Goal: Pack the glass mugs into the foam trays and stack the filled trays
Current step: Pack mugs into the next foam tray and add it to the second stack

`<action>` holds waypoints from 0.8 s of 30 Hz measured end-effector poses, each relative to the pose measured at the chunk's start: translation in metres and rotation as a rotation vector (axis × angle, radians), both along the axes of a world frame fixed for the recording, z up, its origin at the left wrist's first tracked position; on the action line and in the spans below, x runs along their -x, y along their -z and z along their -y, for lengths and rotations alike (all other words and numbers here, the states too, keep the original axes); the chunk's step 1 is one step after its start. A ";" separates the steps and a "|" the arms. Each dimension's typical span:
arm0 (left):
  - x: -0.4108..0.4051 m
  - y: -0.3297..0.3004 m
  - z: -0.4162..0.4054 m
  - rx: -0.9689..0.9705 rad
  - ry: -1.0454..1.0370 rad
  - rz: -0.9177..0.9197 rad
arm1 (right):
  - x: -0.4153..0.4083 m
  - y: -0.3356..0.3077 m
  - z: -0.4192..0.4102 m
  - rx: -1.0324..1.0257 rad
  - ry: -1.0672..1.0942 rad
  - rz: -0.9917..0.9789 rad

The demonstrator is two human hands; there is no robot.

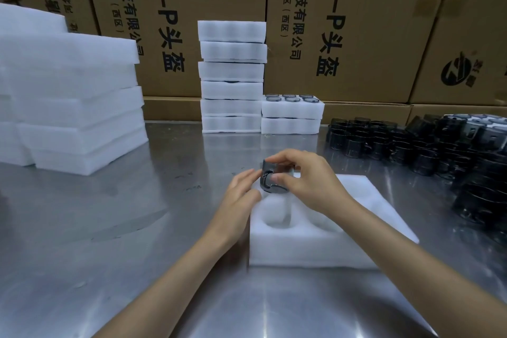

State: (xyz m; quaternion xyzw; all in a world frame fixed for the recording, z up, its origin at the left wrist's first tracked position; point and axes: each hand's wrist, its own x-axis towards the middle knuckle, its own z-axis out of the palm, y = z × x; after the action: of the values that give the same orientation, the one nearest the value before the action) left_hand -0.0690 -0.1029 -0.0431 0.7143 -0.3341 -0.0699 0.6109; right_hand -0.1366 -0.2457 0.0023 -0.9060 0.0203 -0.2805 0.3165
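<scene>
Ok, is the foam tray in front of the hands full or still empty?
Nearly empty. The foam tray shows bare white pockets; the only mug near it is gripped by the right hand over a far pocket.

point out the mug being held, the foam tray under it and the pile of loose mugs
glass mug (275,179), head view, on its dark side wall
foam tray (307,251), head view, on its bare near edge
pile of loose mugs (428,151), head view, mid pile
</scene>
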 end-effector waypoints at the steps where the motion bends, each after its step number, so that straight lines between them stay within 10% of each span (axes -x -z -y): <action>1: 0.000 0.000 -0.001 0.001 0.008 -0.006 | 0.000 0.000 -0.001 -0.012 0.004 -0.004; 15: 0.002 -0.004 -0.010 0.042 0.036 0.016 | 0.004 0.000 0.003 0.102 -0.004 -0.010; 24: -0.006 -0.008 -0.024 -0.214 0.131 0.572 | 0.019 0.004 0.010 0.260 -0.056 -0.276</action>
State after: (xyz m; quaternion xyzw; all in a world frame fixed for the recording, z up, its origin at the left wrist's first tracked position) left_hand -0.0627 -0.0791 -0.0355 0.7423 -0.5283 0.0599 0.4079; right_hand -0.1555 -0.2553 -0.0018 -0.9692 0.0017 -0.1450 0.1990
